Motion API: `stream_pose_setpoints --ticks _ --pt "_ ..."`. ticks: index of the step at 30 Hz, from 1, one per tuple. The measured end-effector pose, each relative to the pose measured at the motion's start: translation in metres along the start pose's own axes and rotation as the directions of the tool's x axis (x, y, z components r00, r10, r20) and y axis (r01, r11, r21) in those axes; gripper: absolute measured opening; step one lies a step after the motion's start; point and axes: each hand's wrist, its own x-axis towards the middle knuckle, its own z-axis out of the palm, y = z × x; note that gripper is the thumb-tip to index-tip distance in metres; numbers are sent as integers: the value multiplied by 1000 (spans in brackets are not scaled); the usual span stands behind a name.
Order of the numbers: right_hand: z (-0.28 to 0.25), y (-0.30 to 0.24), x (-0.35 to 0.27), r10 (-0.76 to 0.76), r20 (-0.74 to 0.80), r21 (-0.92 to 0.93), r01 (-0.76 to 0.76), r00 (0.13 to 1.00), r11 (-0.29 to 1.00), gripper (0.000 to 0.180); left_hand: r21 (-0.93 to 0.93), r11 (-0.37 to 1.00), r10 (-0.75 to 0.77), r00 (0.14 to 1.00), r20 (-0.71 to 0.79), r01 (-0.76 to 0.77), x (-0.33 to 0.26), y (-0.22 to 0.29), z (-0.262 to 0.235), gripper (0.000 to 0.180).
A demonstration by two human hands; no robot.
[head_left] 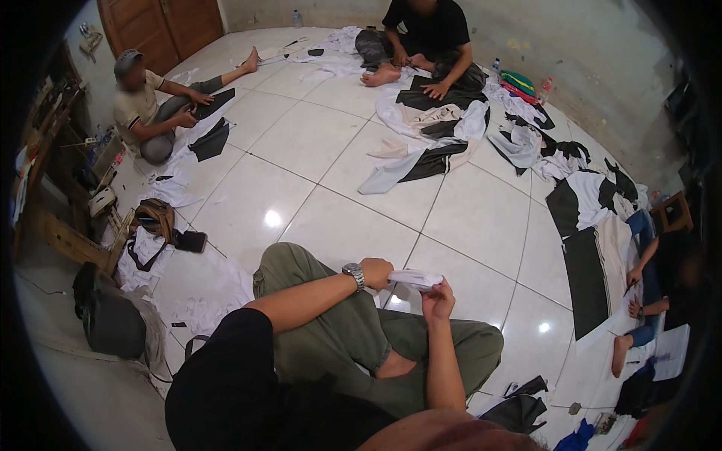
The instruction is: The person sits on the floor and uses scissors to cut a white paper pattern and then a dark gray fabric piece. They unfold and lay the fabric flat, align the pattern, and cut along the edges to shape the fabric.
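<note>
I sit cross-legged on the white tiled floor [316,143] in olive trousers. In front of my knees, both hands hold a small folded piece of white fabric [416,279]. My left hand [377,272], with a wristwatch on its wrist, grips the left end of the piece. My right hand [438,299] pinches its right end from below, fingers curled around it. The cloth is raised off the floor, a little above my shins.
Three other people sit on the floor working with cloth: one far left [147,105], one at the top [421,45], one at the right edge [647,293]. Black and white fabric pieces [432,135] lie spread about. A brown bag [154,218] and a phone [189,240] lie to my left.
</note>
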Motion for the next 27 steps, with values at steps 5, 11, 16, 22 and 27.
stream_pose_setpoints --ticks 5,11,16,22,27 --pt "-6 10 6 85 -334 -306 -193 939 932 11 -3 994 -109 994 -27 109 12 -13 8 24" --pt "-5 10 7 26 -410 -415 -213 912 884 12 -182 974 -168 973 -160 139 15 -23 0 24" --pt "2 -1 5 -54 -462 -399 -153 885 904 19 -292 944 -198 972 -125 154 13 -28 -5 33" --pt "-4 -20 0 -175 -521 -338 -13 836 941 15 -296 955 -80 980 -183 23 5 -23 -7 46" --pt "-10 -28 -2 -213 -510 -291 66 834 954 12 -239 969 -102 981 -166 61 -3 -13 -10 36"
